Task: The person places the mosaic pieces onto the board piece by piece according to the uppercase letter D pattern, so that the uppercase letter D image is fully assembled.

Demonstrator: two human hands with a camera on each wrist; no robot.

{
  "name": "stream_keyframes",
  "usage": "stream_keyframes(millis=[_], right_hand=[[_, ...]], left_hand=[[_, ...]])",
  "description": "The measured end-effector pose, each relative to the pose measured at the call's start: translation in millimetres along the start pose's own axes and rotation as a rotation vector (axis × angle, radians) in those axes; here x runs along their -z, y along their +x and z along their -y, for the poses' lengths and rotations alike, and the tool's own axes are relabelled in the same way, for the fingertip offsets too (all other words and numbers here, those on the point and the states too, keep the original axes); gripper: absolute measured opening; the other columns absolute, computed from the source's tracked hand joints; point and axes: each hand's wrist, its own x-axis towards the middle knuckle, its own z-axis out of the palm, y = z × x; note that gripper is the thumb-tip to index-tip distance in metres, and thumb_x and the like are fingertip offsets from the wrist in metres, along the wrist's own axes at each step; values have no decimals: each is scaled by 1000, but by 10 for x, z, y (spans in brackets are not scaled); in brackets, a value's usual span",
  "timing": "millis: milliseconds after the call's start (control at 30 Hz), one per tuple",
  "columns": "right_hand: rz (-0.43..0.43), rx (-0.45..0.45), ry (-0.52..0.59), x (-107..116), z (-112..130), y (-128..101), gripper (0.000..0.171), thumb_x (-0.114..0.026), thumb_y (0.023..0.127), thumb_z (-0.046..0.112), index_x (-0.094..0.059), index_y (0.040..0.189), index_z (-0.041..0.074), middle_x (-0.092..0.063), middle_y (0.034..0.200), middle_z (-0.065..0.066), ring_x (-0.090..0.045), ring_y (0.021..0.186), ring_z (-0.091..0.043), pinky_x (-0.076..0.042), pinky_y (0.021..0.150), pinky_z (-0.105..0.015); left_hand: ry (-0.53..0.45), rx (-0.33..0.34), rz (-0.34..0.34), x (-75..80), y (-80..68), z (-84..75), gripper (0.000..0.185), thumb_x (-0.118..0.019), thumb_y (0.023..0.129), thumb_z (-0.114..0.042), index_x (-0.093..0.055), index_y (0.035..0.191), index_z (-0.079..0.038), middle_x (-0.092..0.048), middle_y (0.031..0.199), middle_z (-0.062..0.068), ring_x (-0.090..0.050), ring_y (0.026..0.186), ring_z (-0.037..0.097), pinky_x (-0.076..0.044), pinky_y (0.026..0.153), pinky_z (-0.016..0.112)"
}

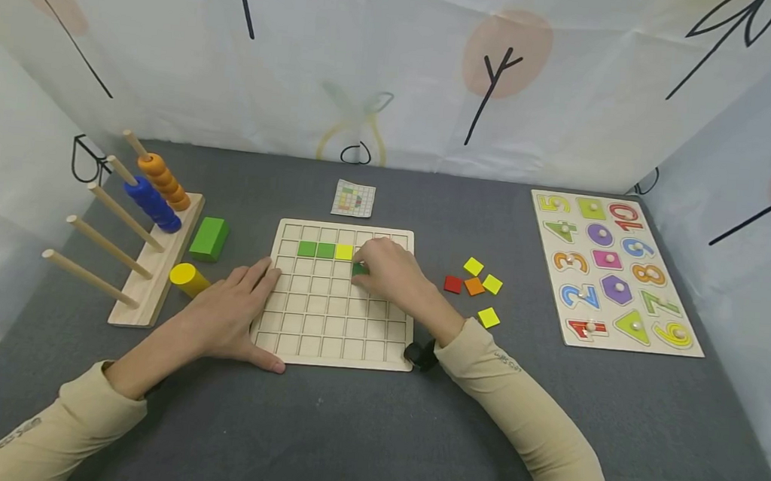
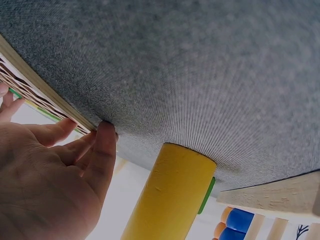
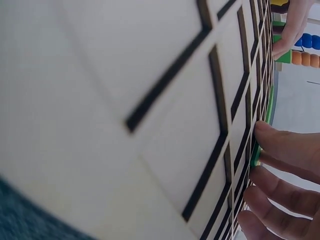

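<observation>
A square wooden grid board (image 1: 314, 325) lies on the grey table. Two green tiles (image 1: 316, 249) and a yellow tile (image 1: 344, 251) sit side by side in an upper row of its cells. My right hand (image 1: 393, 271) is over the board's upper right part and pinches a green tile (image 3: 255, 156) between thumb and fingers, against the grid. In the head view the hand covers part of that tile. My left hand (image 1: 233, 311) rests at the board's left edge with fingers extended, its fingertips touching the rim in the left wrist view.
Right of the board lie a red tile (image 1: 453, 284), an orange tile (image 1: 474, 286) and yellow tiles (image 1: 489, 317). A pattern card (image 1: 353, 199) lies behind it. Leftward are a yellow cylinder (image 1: 188, 279), a green block (image 1: 209, 239) and a peg bead stand (image 1: 144, 282); far right, a number puzzle (image 1: 617, 274).
</observation>
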Motion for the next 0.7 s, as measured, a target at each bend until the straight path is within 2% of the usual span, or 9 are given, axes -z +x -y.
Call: stream_keyframes(millis=[167, 333, 400, 500, 700], right_hand=[[4, -11, -6, 20, 10, -24, 20, -78, 91, 14, -79, 110, 7, -73, 90, -7, -47, 71, -12, -39, 60, -24], [4, -37, -32, 72, 6, -69, 36, -75, 92, 14, -73, 127, 11, -76, 113, -8, -62, 83, -15, -49, 63, -29], [0, -51, -41, 98, -9, -100, 37, -74, 92, 14, -72, 129, 12, -74, 122, -7, -68, 96, -18, -55, 68, -33], [-4, -81, -41, 140, -44, -161, 37, -73, 93, 17, -72, 130, 13, -73, 125, -7, -70, 106, -20, -59, 74, -39], [-15, -108, -48, 213, -165, -301, 34, -74, 92, 19, -74, 125, 12, -73, 123, -8, -70, 109, -23, -60, 77, -40]], left_hand=[[3, 2, 3, -15, 2, 1, 143, -76, 58, -87, -30, 156, 8, -29, 161, 35, -40, 142, 53, -45, 106, 64], [8, -2, 1, -28, -1, 11, 142, -77, 59, -86, -30, 156, 8, -28, 161, 35, -40, 142, 53, -45, 107, 64], [8, -5, -3, -25, 0, 8, 143, -76, 58, -87, -31, 155, 8, -29, 161, 35, -40, 142, 52, -45, 107, 64], [6, -6, -8, -19, 2, 5, 143, -75, 58, -88, -31, 155, 7, -30, 160, 35, -41, 142, 52, -46, 106, 63], [8, 0, -6, -16, -3, 7, 142, -77, 59, -85, -30, 156, 7, -29, 161, 35, -40, 142, 52, -46, 106, 64]])
